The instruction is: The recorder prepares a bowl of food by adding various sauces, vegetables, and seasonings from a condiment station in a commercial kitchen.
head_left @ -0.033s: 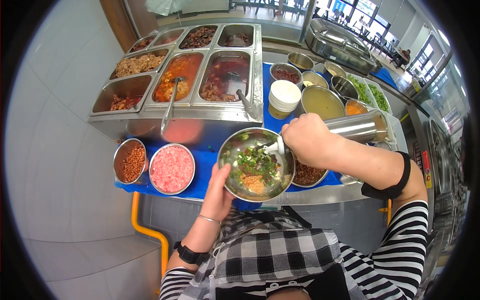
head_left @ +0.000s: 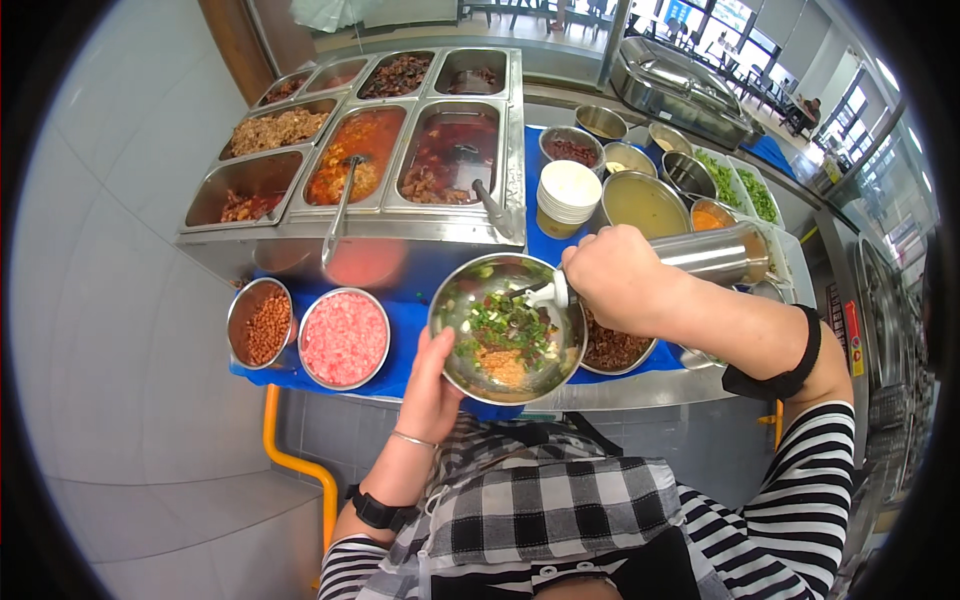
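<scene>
My left hand (head_left: 430,385) grips the left rim of a steel mixing bowl (head_left: 470,360), which has chopped scallions (head_left: 505,330), a brown sauce and an orange-tan grainy seasoning (head_left: 500,366) in it. My right hand (head_left: 615,280) is closed around a tilted steel cylindrical dispenser (head_left: 712,255), whose white nozzle (head_left: 545,295) hangs over the bowl. Just behind the bowl's right side, partly hidden, sits a container of brown crumbly food (head_left: 615,350).
Food pans (head_left: 360,160) with ladles stand back left. Peanuts (head_left: 268,330) and pink chopped food (head_left: 343,340) sit front left on a blue cloth. Stacked paper cups (head_left: 568,200), several steel pots and tubs of greens (head_left: 752,195) stand back right. A distant person (head_left: 805,115) sits beyond glass.
My left hand and the bowl have shifted slightly to the left. My right hand and the dispenser have moved very slightly left too.
</scene>
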`<state>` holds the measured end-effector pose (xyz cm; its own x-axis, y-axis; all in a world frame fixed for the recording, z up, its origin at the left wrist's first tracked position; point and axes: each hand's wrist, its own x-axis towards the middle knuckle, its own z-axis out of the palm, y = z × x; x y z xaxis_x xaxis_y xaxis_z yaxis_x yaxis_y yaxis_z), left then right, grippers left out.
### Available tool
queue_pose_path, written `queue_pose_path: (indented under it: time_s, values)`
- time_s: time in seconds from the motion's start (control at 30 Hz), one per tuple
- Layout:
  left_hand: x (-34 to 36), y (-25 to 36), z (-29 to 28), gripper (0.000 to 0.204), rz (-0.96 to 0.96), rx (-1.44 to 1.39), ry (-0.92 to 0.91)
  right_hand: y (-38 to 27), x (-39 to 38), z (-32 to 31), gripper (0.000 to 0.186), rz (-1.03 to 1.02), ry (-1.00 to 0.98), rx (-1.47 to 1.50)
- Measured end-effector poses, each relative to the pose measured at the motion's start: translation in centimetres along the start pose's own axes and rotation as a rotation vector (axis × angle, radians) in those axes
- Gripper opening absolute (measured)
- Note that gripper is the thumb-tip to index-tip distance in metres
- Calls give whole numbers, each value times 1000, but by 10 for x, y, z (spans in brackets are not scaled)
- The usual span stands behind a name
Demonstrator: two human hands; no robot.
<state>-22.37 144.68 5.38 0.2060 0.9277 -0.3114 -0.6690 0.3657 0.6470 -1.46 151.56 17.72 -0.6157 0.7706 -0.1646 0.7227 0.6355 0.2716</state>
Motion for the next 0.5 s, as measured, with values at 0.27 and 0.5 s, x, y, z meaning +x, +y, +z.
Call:
queue_pose_path:
  time_s: [0.27, 0.5]
  values:
    - [-10, 28, 13, 39, 140, -101, -38, 16, 2, -3, 20, -44, 339, 244]
    - [-12, 29, 7, 39, 231, -69, -43, 49, 11, 6, 14, 60, 723, 742]
